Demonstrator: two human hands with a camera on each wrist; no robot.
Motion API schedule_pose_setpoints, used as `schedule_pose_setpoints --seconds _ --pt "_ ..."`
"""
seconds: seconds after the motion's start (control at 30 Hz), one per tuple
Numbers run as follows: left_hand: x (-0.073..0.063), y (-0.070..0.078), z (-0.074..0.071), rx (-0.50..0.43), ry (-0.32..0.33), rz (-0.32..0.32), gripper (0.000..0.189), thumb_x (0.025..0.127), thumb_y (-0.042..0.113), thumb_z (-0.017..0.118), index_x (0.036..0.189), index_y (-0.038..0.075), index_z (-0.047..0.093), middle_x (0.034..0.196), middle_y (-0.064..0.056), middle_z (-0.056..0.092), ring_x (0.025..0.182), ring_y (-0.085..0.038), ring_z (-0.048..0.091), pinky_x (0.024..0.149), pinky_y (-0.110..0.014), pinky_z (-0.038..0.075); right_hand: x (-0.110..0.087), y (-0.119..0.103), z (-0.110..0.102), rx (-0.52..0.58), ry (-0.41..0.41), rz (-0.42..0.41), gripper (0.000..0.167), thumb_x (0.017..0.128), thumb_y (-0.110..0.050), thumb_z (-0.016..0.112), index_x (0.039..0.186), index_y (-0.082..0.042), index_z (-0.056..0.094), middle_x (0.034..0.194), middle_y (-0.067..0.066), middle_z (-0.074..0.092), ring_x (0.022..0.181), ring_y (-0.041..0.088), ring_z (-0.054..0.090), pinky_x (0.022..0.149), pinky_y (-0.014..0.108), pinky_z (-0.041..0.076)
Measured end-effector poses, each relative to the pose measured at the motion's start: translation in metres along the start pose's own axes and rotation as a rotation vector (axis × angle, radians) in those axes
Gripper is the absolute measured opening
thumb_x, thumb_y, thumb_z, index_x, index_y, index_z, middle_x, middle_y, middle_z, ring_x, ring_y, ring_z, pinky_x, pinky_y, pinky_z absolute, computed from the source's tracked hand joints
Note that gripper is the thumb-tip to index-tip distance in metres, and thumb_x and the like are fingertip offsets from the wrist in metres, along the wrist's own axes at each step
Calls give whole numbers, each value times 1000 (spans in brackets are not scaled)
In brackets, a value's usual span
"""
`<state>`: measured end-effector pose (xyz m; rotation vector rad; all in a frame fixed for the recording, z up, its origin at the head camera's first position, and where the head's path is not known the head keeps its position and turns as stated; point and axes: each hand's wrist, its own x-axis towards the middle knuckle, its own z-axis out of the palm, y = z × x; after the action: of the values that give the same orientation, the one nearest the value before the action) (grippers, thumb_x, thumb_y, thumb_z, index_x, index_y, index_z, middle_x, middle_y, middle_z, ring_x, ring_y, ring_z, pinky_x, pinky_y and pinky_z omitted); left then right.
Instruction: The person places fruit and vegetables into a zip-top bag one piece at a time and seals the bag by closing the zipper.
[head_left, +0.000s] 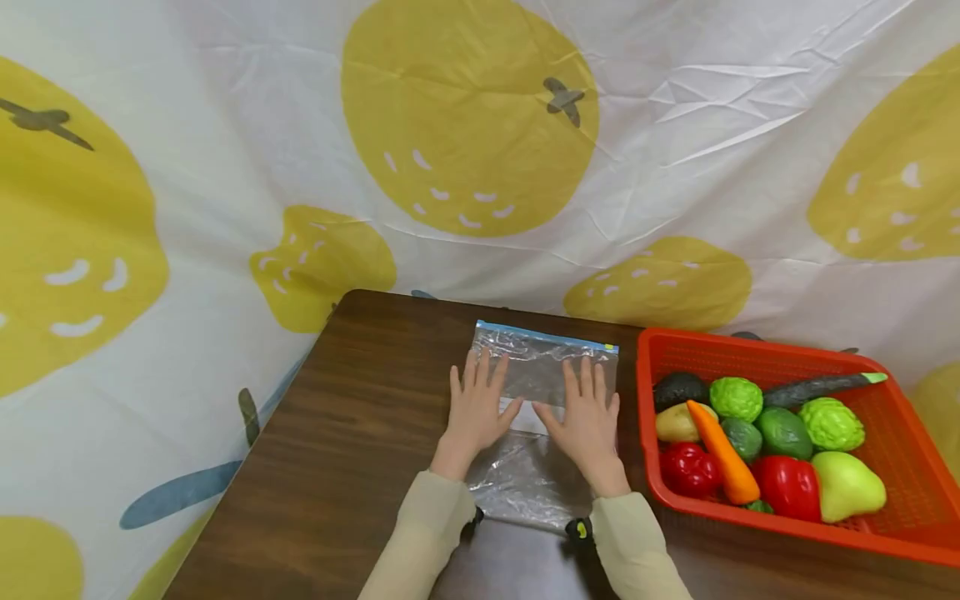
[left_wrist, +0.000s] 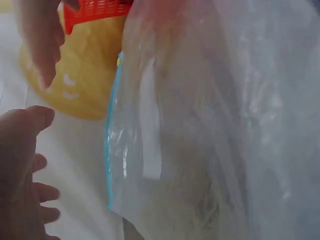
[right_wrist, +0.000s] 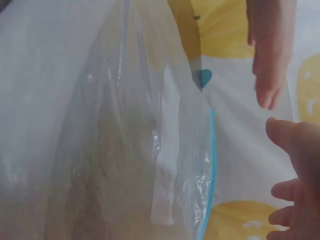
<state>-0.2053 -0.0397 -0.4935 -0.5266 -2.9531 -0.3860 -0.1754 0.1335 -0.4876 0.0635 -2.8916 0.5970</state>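
A clear plastic zip bag (head_left: 536, 487) with a blue zip edge (head_left: 547, 333) and a white label strip lies flat on the wooden table, its zip end away from me. My left hand (head_left: 478, 408) is over the bag's left side, fingers straight and spread. Over its right side is my right hand (head_left: 588, 421), spread the same way, the two thumbs pointing toward each other. Neither hand grips anything. In the left wrist view, the bag (left_wrist: 200, 130) fills most of the picture, with the left hand (left_wrist: 22, 170) beyond its zip edge.
Right of the bag stands a red plastic basket (head_left: 911, 467) holding produce, among it a carrot (head_left: 723, 454), a red pepper (head_left: 787, 487), a green pear-shaped piece (head_left: 847, 487) and an eggplant (head_left: 817, 389). A lemon-print cloth (head_left: 637, 167) hangs behind the table (head_left: 337, 442).
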Motion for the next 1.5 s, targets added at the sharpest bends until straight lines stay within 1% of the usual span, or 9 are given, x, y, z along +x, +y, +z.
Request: schedule_pose_setpoints --seconds 0.27,0.47,0.63,0.7,0.77,0.93,1.03,1.23,1.5 --pt "25 -37 -15 -375 -132 -173 72 91 31 59 146 1 25 146 -26 29 133 -46 25 103 -62 26 -3 2 1 11 20 -3 80 84 -49 62 144 -4 34 150 22 22 139 39 15 101 68 20" --pt "56 -69 -10 -514 -75 -345 62 89 26 61 138 -4 38 134 -25 46 120 -41 47 94 -52 42 -9 0 5 83 118 -26 66 84 -40 67 135 -2 47 136 23 46 124 40 43 92 60 40" --pt "116 -152 101 -564 46 -347 58 82 44 65 119 -1 59 110 -18 63 99 -35 58 74 -41 51 -16 -2 8 241 214 -26 44 83 -24 70 117 2 62 109 19 65 94 34 63 74 49 51" --pt "140 -170 139 -571 90 -391 55 79 46 68 109 0 64 98 -16 65 88 -33 59 63 -39 50 -18 0 9 280 237 -20 37 82 -19 70 111 3 64 102 18 67 88 32 65 71 46 52" --pt "145 -161 130 -636 43 -443 52 80 44 69 109 1 65 94 -14 65 83 -30 60 64 -39 51 -19 2 9 309 258 -19 32 81 -15 70 107 4 66 96 17 68 81 30 66 67 45 52" --pt "125 -102 46 -757 -83 -565 41 89 23 63 117 -6 58 95 -18 63 75 -24 62 69 -37 53 -20 3 10 373 277 -1 23 79 -8 70 98 6 67 81 15 69 70 27 67 63 40 54" --pt "116 -83 19 -780 -129 -600 38 90 17 60 119 -7 56 105 -21 60 83 -26 61 75 -38 52 -22 2 11 426 274 14 18 78 -3 70 92 7 68 73 13 68 64 25 67 59 37 55" --pt "117 -80 17 -846 -156 -660 36 86 14 64 117 -5 60 117 -21 57 83 -25 63 72 -35 52 -23 1 13 489 285 45 14 76 1 69 88 8 69 68 13 67 61 25 66 55 34 54" --pt "116 -83 29 -896 -129 -712 22 78 4 61 97 -5 68 82 -8 58 56 -10 51 49 -20 48 -19 0 13 532 263 81 16 78 -2 69 91 8 69 71 13 68 65 26 66 60 35 55"
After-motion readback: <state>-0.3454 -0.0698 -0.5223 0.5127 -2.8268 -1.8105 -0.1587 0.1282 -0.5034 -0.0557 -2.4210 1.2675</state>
